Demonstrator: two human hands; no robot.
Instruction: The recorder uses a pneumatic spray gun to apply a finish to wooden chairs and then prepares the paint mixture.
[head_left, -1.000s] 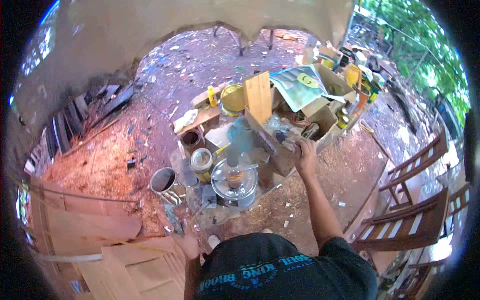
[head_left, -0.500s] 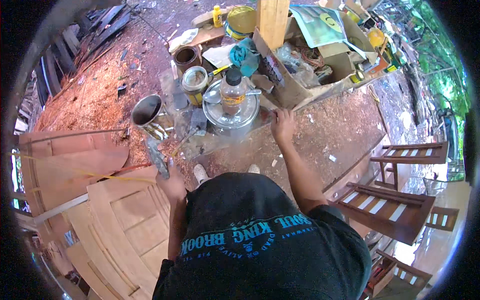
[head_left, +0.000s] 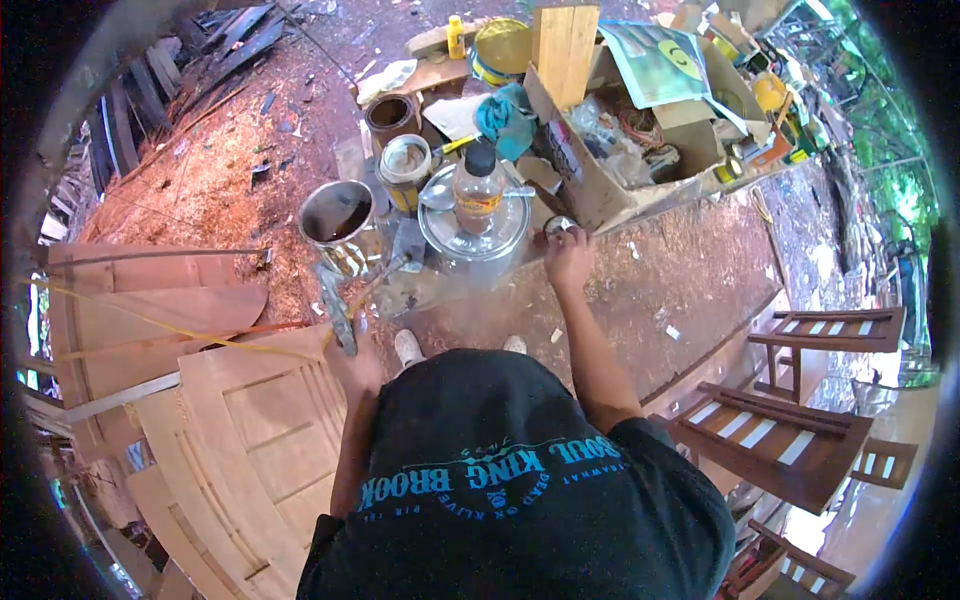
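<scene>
At the left, my left hand [head_left: 357,362] is closed round the grey, paint-stained handle of what looks like a spray gun [head_left: 337,312]. Beyond the handle is an open metal cup [head_left: 340,215] with dark liquid inside; it appears to belong to the gun. My right hand [head_left: 570,262] has its fingers closed on a small round lid [head_left: 560,226] at the near edge of the bench. Between the hands stands a wide metal can [head_left: 474,250], with a spoon [head_left: 435,193] and a black-capped bottle [head_left: 478,195] on top.
An open jar [head_left: 405,165], a brown tin [head_left: 393,113] and a teal cloth [head_left: 505,120] crowd the bench. A cardboard box [head_left: 600,200] of odds and ends sits right. Wooden panels [head_left: 270,420] lie left, a yellow hose [head_left: 200,340] crosses them, and slatted wooden furniture [head_left: 770,435] stands right.
The metal cup has moved right and tipped more upright, showing its liquid. The small round lid now shows at my right fingers. The view has shifted slightly.
</scene>
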